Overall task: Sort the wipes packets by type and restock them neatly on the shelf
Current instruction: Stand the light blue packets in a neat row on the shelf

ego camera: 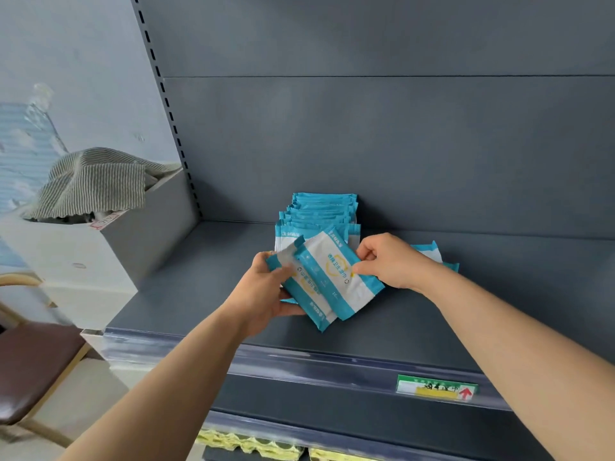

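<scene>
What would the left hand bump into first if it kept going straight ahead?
Probably the row of packets standing at the back, just past the held packets in the left hand. The back wall comes after. Depth is hard to judge.

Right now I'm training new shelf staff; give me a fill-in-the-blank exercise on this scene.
1. The left hand and right hand hold packets over the ____.
2. The row of packets stands against the ____ panel.
3. The striped cloth lies to the row's ____.
4. The arrow on the price tag is ____.
Missing: shelf, back, left, red.
</scene>
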`<state>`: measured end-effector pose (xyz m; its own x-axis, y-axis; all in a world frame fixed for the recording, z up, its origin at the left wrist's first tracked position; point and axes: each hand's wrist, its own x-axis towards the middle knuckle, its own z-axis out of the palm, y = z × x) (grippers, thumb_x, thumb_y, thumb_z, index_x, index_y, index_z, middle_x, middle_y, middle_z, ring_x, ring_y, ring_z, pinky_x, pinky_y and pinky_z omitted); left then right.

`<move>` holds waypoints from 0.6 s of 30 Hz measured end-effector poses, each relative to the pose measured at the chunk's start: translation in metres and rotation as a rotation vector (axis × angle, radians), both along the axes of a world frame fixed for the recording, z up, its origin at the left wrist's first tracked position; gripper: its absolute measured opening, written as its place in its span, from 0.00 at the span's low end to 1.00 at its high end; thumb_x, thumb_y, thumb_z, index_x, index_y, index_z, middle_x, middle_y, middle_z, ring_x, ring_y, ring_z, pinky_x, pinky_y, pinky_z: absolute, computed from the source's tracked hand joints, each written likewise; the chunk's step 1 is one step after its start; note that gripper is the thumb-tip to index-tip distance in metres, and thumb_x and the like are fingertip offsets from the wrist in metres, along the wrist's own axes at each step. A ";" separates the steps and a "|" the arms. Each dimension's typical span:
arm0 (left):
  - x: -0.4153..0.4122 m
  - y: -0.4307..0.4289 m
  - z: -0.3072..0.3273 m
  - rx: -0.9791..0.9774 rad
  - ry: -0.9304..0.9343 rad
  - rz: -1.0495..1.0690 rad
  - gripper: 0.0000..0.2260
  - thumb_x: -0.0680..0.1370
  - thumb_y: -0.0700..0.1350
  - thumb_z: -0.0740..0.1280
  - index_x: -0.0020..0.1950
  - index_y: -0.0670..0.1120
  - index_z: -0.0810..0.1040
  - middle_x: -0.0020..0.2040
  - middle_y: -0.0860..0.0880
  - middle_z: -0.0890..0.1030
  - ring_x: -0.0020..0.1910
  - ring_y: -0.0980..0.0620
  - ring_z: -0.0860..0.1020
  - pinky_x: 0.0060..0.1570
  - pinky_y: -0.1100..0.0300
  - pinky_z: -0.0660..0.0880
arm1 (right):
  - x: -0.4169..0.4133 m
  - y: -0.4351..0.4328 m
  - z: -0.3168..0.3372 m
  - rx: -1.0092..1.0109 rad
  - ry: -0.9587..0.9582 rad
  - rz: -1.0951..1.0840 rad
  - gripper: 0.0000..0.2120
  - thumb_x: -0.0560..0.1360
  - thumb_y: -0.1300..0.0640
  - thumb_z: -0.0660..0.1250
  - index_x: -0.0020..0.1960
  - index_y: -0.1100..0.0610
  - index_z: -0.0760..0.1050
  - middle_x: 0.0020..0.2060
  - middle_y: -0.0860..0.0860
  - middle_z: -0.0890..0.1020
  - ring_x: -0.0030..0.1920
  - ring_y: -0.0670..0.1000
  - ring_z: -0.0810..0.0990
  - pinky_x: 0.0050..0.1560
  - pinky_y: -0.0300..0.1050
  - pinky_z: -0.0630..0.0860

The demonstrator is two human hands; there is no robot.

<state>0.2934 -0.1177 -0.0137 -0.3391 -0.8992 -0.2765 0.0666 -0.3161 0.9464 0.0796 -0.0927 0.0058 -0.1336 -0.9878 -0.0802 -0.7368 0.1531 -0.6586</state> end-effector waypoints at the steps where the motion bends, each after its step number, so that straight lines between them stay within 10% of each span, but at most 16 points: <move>1: 0.002 0.000 -0.002 -0.007 -0.028 -0.044 0.16 0.78 0.35 0.65 0.61 0.47 0.64 0.54 0.41 0.79 0.49 0.44 0.83 0.42 0.44 0.82 | 0.000 -0.001 -0.001 0.009 0.002 -0.011 0.06 0.73 0.56 0.72 0.45 0.56 0.76 0.46 0.55 0.82 0.43 0.51 0.80 0.46 0.49 0.78; 4: 0.009 -0.002 -0.008 -0.041 -0.106 -0.027 0.30 0.71 0.28 0.70 0.65 0.49 0.61 0.56 0.41 0.78 0.50 0.45 0.83 0.44 0.48 0.82 | 0.000 0.000 0.000 0.024 -0.016 -0.036 0.06 0.73 0.55 0.71 0.45 0.55 0.76 0.46 0.54 0.83 0.49 0.55 0.82 0.48 0.52 0.79; 10: 0.023 -0.013 -0.001 -0.045 -0.118 0.107 0.05 0.76 0.35 0.68 0.51 0.40 0.75 0.50 0.42 0.83 0.40 0.52 0.84 0.36 0.58 0.82 | -0.013 0.006 0.008 -0.075 -0.054 -0.076 0.04 0.74 0.58 0.69 0.42 0.54 0.75 0.39 0.50 0.82 0.39 0.49 0.78 0.39 0.45 0.73; 18: 0.029 -0.028 0.011 -0.337 -0.602 -0.226 0.17 0.78 0.41 0.68 0.62 0.55 0.67 0.52 0.48 0.81 0.40 0.50 0.83 0.30 0.54 0.80 | -0.022 0.011 0.016 -0.171 -0.164 -0.147 0.01 0.76 0.60 0.64 0.46 0.56 0.75 0.39 0.51 0.84 0.40 0.51 0.82 0.42 0.48 0.75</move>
